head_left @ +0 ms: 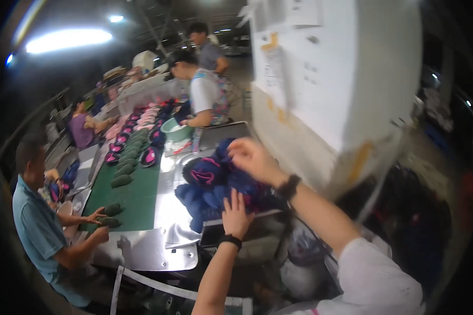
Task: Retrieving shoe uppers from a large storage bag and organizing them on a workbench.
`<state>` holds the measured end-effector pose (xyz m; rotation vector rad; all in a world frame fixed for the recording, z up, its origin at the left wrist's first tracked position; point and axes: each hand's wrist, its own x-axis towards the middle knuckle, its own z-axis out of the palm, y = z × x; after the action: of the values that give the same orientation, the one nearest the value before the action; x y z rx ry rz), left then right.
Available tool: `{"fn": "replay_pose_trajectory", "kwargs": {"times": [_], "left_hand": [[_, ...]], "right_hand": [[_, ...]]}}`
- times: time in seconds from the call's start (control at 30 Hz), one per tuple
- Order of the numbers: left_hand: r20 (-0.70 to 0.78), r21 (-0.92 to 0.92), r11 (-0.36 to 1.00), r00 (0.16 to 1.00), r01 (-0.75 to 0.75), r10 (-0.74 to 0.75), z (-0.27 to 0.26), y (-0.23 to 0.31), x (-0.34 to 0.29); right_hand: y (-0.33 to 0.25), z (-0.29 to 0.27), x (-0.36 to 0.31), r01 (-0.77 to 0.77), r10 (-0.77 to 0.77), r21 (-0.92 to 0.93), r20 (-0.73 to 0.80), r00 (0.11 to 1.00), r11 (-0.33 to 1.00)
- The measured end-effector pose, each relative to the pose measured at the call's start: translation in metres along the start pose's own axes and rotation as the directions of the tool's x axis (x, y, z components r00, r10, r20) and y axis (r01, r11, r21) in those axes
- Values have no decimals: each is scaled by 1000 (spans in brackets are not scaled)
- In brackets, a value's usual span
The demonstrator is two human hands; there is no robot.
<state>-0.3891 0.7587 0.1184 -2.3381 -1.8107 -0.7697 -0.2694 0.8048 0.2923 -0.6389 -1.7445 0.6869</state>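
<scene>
A heap of navy blue, shoe-like fabric pieces (215,184), some with bright pink trim, lies in front of me at the metal table's edge. My left hand (236,214) rests against the near side of the heap with its fingers spread. Above the heap's far right side, my right hand (252,158) is raised, its fingers curled together. Whatever lies between those fingertips, if anything, is too blurred to make out. Dark bands circle both my wrists.
Left of the heap, a green conveyor belt (136,197) carries rows of green, pink and navy pieces. A person in a blue shirt (34,220) handles green pieces there. Beyond, another person (202,97) stands by a pale green basin (176,129). A white panel (305,68) rises at the right.
</scene>
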Motion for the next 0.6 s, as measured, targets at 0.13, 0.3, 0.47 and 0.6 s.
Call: {"fn": "replay_pose_trajectory", "kwargs": {"times": [0.13,0.3,0.47,0.6], "left_hand": [[-68,143,982,989,-122,133,-12,31,26],[133,238,611,648,-755,750,-13,81,55],[566,446,887,731,117,-381,12,-42,70],[-578,-15,943,772,-332,263,0,104,84]], "right_hand": [[-152,-22,-171,431,-268,-284,469,842,857],[-223,-126,-356,-220,384,-474,283,879,853],[-272,-206,-480,-686,510,-421,-463,725,593],[-315,-262,-606,-801,449,-598,-717,533,-6]]}}
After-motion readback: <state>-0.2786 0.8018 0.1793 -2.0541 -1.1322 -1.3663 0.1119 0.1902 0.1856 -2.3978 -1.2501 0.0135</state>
